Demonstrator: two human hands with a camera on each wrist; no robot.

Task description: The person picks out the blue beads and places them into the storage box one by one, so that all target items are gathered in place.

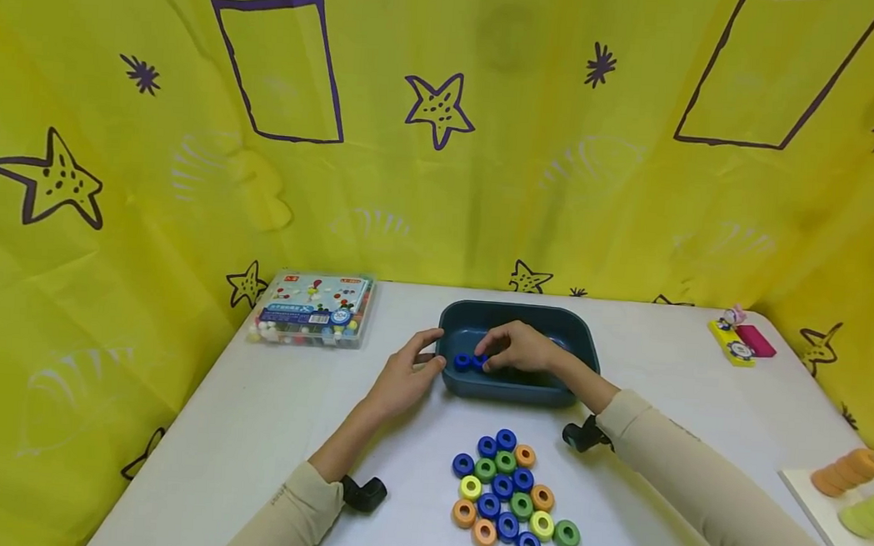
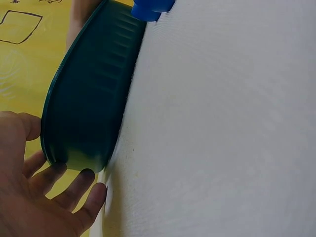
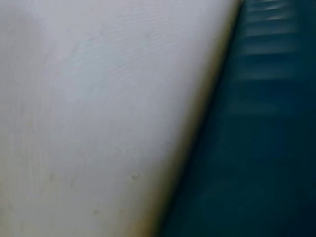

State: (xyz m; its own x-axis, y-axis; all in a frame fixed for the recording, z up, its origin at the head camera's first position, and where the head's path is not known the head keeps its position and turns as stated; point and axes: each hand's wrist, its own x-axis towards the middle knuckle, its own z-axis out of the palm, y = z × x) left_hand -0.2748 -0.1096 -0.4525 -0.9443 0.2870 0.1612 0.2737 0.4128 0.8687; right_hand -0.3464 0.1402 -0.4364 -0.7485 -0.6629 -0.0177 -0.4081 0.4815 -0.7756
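A dark teal plastic bin (image 1: 514, 390) stands on the white table. At its left end is my left hand (image 1: 405, 377), fingers spread and lightly bent, fingertips against the outer wall. The left wrist view shows this hand (image 2: 44, 182) with its fingertips around the end of the bin (image 2: 89, 94). Inside the bin, my right hand (image 1: 524, 348) pinches a blue ring (image 1: 480, 362) between thumb and fingers, low over the floor. Another blue ring (image 1: 462, 362) lies just left of it. Only the table and the bin's wall (image 3: 256, 148) appear in the right wrist view.
In front of the bin lie several loose blue, green, yellow and orange rings (image 1: 507, 526). A clear box of coloured parts (image 1: 314, 309) stands back left. A small yellow and pink toy (image 1: 741, 337) sits back right. A white peg board (image 1: 807, 488) with stacked rings is at the right edge.
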